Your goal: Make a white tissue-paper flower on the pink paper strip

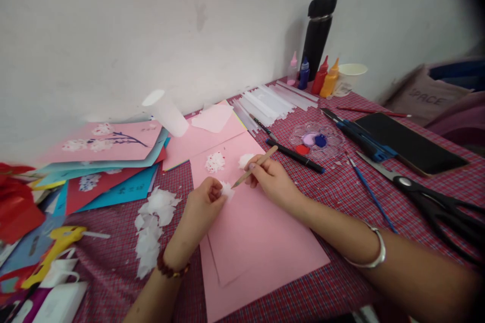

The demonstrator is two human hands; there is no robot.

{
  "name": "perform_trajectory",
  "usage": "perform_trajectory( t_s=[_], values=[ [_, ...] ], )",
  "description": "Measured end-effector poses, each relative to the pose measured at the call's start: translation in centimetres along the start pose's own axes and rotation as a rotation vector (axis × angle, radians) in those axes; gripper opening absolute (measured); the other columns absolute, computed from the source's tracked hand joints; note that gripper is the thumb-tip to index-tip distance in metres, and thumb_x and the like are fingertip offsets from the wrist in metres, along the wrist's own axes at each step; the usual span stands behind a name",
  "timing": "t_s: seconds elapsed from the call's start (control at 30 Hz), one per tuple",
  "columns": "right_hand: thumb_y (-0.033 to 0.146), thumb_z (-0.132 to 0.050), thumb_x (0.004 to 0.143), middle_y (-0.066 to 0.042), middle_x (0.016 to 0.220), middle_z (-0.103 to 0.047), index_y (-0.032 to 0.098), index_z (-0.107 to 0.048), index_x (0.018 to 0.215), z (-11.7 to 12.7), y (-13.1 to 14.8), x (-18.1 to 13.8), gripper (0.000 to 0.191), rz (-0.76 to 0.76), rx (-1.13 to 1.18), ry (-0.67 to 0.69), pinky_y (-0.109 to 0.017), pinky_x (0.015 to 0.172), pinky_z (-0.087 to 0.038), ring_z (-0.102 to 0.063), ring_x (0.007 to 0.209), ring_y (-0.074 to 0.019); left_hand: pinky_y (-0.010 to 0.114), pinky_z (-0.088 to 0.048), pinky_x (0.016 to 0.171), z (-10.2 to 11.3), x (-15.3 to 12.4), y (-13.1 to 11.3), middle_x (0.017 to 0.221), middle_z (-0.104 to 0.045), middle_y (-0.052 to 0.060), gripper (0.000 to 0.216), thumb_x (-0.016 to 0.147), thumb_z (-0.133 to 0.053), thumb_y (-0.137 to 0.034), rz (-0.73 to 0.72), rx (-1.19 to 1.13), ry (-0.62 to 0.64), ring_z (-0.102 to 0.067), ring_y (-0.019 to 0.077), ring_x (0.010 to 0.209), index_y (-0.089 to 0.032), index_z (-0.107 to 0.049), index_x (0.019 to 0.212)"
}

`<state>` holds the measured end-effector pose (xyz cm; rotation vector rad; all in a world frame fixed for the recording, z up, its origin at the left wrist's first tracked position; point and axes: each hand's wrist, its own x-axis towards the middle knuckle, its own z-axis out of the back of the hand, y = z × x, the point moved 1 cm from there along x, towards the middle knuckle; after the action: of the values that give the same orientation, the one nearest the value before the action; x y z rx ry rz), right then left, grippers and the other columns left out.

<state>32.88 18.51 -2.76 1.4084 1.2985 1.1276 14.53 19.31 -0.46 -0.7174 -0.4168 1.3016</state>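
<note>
My right hand (267,176) grips a pale wooden stick (250,172) whose dark pointed tip is at a small white paper flower (227,190). The fingers of my left hand (206,199) are curled closed at that flower's left edge, pinching it. Both hands are over a pink paper sheet (265,247). On the sheet, a white flower with red dots (215,161) lies behind my left hand, and another white flower (246,160) is partly covered by my right hand. White paper pieces (151,227) are piled left of my left forearm.
Finished flower cards (113,144) are stacked at left, above a yellow glue gun (56,247). At right lie a paint palette (328,149), black marker (299,156), paintbrush (369,192), scissors (424,197) and phone (413,141). Paint bottles (320,78) and a black flask (318,35) stand behind.
</note>
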Motion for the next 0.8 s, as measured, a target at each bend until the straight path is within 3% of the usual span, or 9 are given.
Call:
perform_trajectory(
  t_s=[0.37, 0.57, 0.8],
  values=[
    [0.021, -0.044, 0.085, 0.002, 0.063, -0.057, 0.019, -0.053, 0.079, -0.6, -1.2, -0.4, 0.011, 0.022, -0.074, 0.102, -0.025, 0.053, -0.045, -0.054, 0.055, -0.0120, 0.023, -0.037, 0.057, -0.2, 0.3, 0.6, 0.067, -0.055, -0.004, 0.006, 0.077, -0.053, -0.025, -0.064, 0.017, -0.011, -0.052, 0.0121, 0.061, -0.020, -0.052, 0.076],
    [0.021, -0.043, 0.087, 0.001, 0.066, -0.058, 0.019, -0.053, 0.081, -0.6, -1.3, -0.5, 0.013, 0.049, -0.135, 0.112, -0.024, 0.054, -0.044, -0.055, 0.057, -0.0121, 0.023, -0.036, 0.056, 0.2, 0.0, -0.5, 0.063, -0.054, -0.004, 0.009, 0.077, -0.052, -0.026, -0.056, 0.020, 0.002, -0.051, 0.0126, 0.060, -0.019, -0.053, 0.072],
    [0.023, -0.042, 0.088, 0.000, 0.069, -0.058, 0.019, -0.054, 0.083, -0.4, -1.9, -0.7, 0.014, 0.060, -0.221, 0.129, -0.025, 0.055, -0.044, -0.055, 0.059, -0.0124, 0.027, -0.041, 0.065, 1.1, 0.5, 0.2, 0.076, -0.063, 0.002, 0.020, 0.082, -0.046, -0.032, -0.045, 0.031, -0.138, -0.057, 0.0166, 0.070, -0.017, -0.059, 0.079]
  ],
)
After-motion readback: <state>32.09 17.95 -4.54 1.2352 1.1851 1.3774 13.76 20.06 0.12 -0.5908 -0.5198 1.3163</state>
